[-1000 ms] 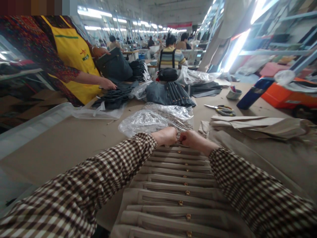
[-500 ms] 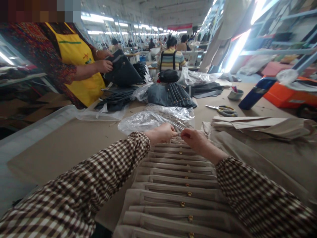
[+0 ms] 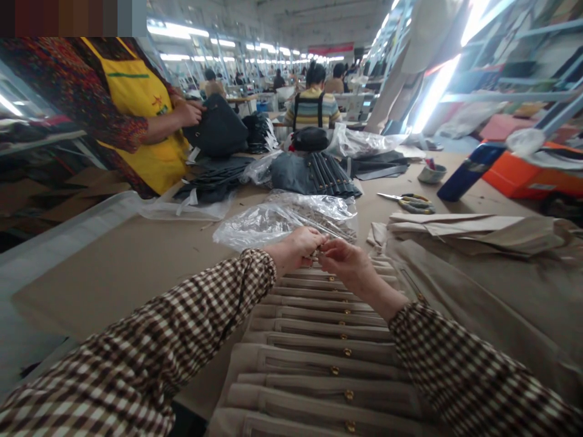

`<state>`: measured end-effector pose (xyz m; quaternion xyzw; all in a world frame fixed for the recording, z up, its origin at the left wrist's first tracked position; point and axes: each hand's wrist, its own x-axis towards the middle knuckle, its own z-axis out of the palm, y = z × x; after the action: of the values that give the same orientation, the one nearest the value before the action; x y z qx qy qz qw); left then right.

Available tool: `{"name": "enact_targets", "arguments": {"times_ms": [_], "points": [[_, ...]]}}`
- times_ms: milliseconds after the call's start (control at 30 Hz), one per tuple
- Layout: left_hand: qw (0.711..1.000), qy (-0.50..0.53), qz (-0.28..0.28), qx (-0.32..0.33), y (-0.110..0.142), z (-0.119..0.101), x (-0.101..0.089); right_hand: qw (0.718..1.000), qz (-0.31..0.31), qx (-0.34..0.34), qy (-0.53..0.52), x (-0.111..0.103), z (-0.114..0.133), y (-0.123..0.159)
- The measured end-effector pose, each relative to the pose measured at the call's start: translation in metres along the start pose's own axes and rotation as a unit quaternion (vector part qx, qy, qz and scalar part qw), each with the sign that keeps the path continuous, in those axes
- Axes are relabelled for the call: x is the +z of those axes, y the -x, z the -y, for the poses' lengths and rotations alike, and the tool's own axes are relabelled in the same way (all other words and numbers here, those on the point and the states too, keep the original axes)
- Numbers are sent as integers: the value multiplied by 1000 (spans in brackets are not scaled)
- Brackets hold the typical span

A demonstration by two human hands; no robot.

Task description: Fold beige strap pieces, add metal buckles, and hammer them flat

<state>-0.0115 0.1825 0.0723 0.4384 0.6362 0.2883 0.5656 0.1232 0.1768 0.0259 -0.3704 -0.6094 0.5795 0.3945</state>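
Observation:
My left hand (image 3: 298, 247) and my right hand (image 3: 348, 264) meet above the far end of a row of overlapping beige zippered pieces (image 3: 310, 361). Fingers on both hands are closed in a pinch, tip to tip. Whatever sits between them is too small to make out. Each beige piece has a zipper with a small gold-coloured pull (image 3: 348, 395) near its middle. Just beyond my hands lies a crumpled clear plastic bag (image 3: 255, 223) with small things inside. Checked sleeves cover both my forearms.
Folded beige fabric (image 3: 483, 233) lies at right, with scissors (image 3: 412, 203), a small cup (image 3: 432, 174), a blue box (image 3: 471, 173) and an orange box (image 3: 523, 176) behind. Dark zippered pieces (image 3: 314, 175) are stacked ahead. A co-worker in a yellow apron (image 3: 136, 97) holds a dark bag (image 3: 221, 127).
My hands have drawn closer together, the right one shifting left and slightly nearer me. The co-worker's dark bag has turned and moved a little left.

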Motion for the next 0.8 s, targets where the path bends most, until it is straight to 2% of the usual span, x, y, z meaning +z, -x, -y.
{"name": "enact_targets", "arguments": {"times_ms": [67, 167, 233, 333, 500, 567, 667, 800], "points": [[1000, 10, -2, 0, 1, 1, 3, 999, -25, -18, 27, 1, 2, -1], [1000, 5, -4, -1, 3, 1, 6, 999, -31, 17, 34, -3, 7, -7], [1000, -8, -1, 0, 4, 2, 5, 998, -24, 48, 30, -12, 11, -10], [1000, -26, 5, 2, 7, 1, -2, 999, -11, 48, 10, -30, 13, -11], [996, -62, 54, -17, 12, 3, -8, 999, 13, 51, -7, -49, 8, -7], [993, -95, 74, 0, 12, 6, -6, 998, 31, 54, 14, -51, 4, -6], [977, -195, 62, 59, 7, 10, -1, 990, 44, 40, 129, -51, -1, -7], [959, -265, 40, 94, 2, 8, 4, 945, 38, 9, 325, -50, -10, -10]]}}
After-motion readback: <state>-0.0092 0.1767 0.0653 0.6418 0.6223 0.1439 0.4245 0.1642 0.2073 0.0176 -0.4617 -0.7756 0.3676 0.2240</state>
